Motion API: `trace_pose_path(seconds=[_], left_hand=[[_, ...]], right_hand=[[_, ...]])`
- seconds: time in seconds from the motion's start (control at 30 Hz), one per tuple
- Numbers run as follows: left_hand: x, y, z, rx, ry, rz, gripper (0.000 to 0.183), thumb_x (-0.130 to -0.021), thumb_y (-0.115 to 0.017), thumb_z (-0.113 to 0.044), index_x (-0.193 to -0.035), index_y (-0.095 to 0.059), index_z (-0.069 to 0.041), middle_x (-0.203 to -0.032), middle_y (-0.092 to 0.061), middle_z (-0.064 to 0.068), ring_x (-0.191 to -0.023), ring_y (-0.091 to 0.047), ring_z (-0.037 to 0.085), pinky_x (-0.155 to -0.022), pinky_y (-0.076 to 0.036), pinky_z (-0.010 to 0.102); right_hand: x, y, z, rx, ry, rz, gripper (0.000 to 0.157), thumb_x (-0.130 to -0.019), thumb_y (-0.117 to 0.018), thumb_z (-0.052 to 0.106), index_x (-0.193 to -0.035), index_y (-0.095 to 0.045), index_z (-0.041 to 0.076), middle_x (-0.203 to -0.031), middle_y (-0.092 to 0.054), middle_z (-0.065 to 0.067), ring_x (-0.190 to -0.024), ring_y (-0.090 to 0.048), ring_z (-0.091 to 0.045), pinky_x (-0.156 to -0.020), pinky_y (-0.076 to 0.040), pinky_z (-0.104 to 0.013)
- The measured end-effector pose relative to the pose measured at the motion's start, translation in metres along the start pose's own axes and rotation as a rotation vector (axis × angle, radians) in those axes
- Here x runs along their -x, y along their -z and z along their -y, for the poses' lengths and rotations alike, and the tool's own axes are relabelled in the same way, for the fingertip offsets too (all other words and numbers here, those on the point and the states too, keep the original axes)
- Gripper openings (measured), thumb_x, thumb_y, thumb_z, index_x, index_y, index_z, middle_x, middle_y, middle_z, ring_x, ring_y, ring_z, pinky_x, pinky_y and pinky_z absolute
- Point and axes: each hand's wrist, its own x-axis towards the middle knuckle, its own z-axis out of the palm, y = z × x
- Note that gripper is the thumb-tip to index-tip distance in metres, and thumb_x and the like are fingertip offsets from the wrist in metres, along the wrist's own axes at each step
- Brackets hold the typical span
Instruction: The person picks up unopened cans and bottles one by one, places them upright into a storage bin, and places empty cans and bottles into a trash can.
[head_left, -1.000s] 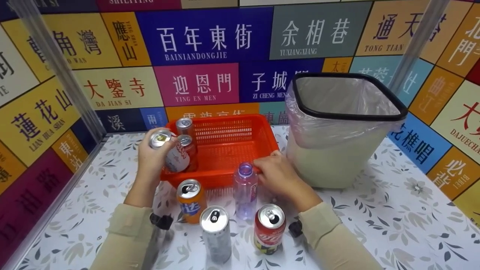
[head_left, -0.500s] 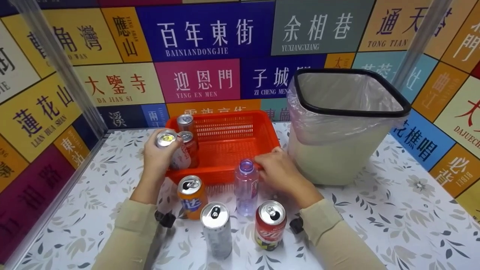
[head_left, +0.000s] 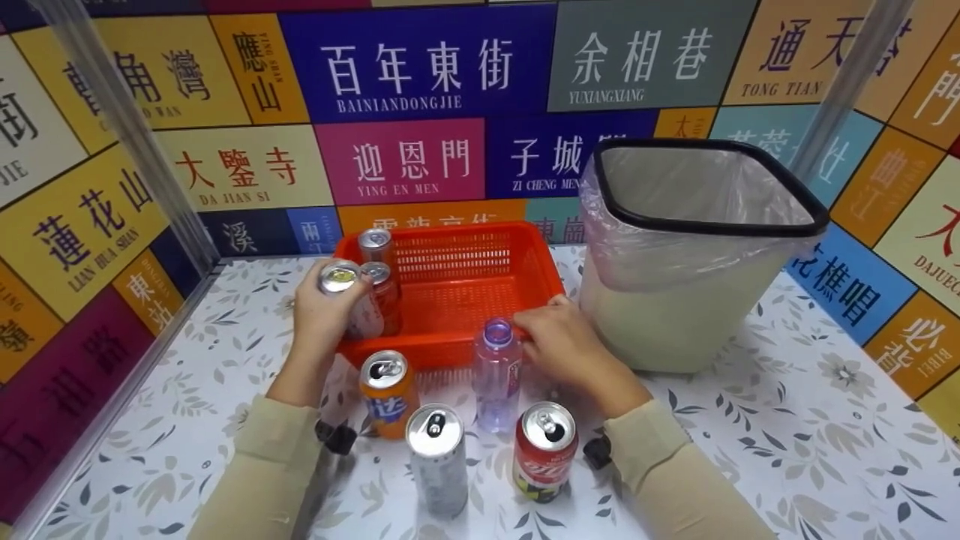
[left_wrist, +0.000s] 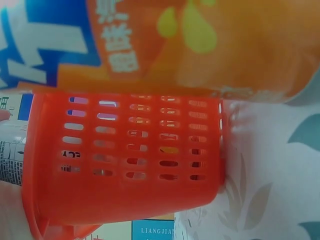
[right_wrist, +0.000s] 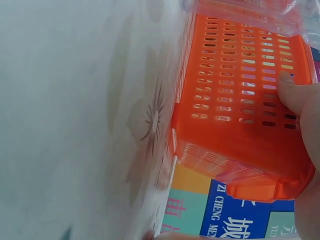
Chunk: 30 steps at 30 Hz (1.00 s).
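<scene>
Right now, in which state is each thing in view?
Orange can: upright, opened
Silver can: upright, opened
Red front can: upright, opened
Bottle: upright, uncapped
Basket: upright, partly filled
Rear can: in basket, upright
Inner red can: in basket, upright
Held can: in left hand, opening unclear
Right hand: gripping basket
Bin: lined, lidless

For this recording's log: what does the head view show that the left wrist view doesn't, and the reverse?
Only the head view: the lined bin, clear bottle, silver can and red can in front, plus the right hand at the basket's edge.

Only the left wrist view: the yellow drops on the orange can, and a dark fine-print panel on the held can.

Both: the orange can, red basket, held can and left hand.
</scene>
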Motion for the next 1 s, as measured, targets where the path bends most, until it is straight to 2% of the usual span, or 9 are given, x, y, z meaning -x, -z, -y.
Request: trace_pose_path(seconds=[0.17, 0.3, 0.53, 0.67, 0.83, 1.0], left_hand=[[0.0007, 0.0017, -0.0008, -0.028, 0.006, 0.032, 0.049, -0.091, -0.079, -0.019, -0.134, -0.061, -0.003, -0.131, -0.064, 0.018, -0.122, -0.059, 0.029, -0.112, -0.048, 0.048], [0.0008, 0.0033, -0.0014, -0.081, 0.007, 0.1, 0.051, -0.09, -0.078, -0.02, -0.136, -0.06, -0.005, -0.134, -0.063, 0.018, -0.122, -0.058, 0.029, -0.112, -0.048, 0.048], [0.0, 0.0038, -0.0009, -0.2, 0.006, 0.212, 0.056, -0.091, -0.077, -0.023, -0.14, -0.057, -0.005, -0.137, -0.061, 0.019, -0.122, -0.058, 0.033, -0.11, -0.051, 0.049], [-0.001, 0.002, -0.0003, -0.253, -0.001, 0.219, 0.058, -0.093, -0.077, -0.026, -0.142, -0.056, -0.003, -0.138, -0.061, 0.02, -0.124, -0.059, 0.034, -0.111, -0.051, 0.049], [-0.0014, 0.0002, 0.0001, -0.263, 0.002, 0.198, 0.058, -0.093, -0.077, -0.026, -0.141, -0.056, -0.002, -0.137, -0.062, 0.022, -0.122, -0.06, 0.035, -0.111, -0.051, 0.048], [-0.0007, -0.0021, 0.0008, -0.286, -0.031, 0.172, 0.054, -0.092, -0.076, -0.025, -0.136, -0.058, -0.001, -0.133, -0.064, 0.023, -0.118, -0.062, 0.035, -0.108, -0.053, 0.048]], right_hand=[[0.0001, -0.0007, -0.0006, 0.006, 0.026, -0.035, 0.014, -0.091, -0.074, 0.007, -0.084, -0.066, 0.016, -0.078, -0.074, 0.0, -0.071, -0.066, -0.024, -0.08, -0.043, -0.04], [0.0002, -0.0012, -0.0009, 0.009, 0.032, -0.048, 0.017, -0.09, -0.073, 0.006, -0.081, -0.063, 0.016, -0.074, -0.071, 0.0, -0.068, -0.064, -0.024, -0.078, -0.044, -0.041], [-0.0001, -0.0005, -0.001, 0.005, 0.021, -0.028, 0.015, -0.09, -0.075, 0.007, -0.084, -0.065, 0.016, -0.077, -0.072, 0.0, -0.07, -0.065, -0.024, -0.08, -0.044, -0.04], [0.0, 0.0003, -0.0012, 0.008, 0.02, -0.027, 0.012, -0.091, -0.075, 0.008, -0.086, -0.068, 0.015, -0.081, -0.075, -0.001, -0.072, -0.065, -0.024, -0.08, -0.043, -0.04], [-0.0005, 0.0001, -0.0013, 0.011, 0.026, -0.03, 0.008, -0.091, -0.074, 0.008, -0.088, -0.07, 0.014, -0.084, -0.077, -0.002, -0.073, -0.067, -0.025, -0.08, -0.043, -0.04], [-0.0005, -0.0004, -0.0017, 0.009, 0.035, -0.037, 0.009, -0.091, -0.074, 0.008, -0.087, -0.069, 0.014, -0.084, -0.077, -0.002, -0.073, -0.067, -0.024, -0.079, -0.043, -0.04]])
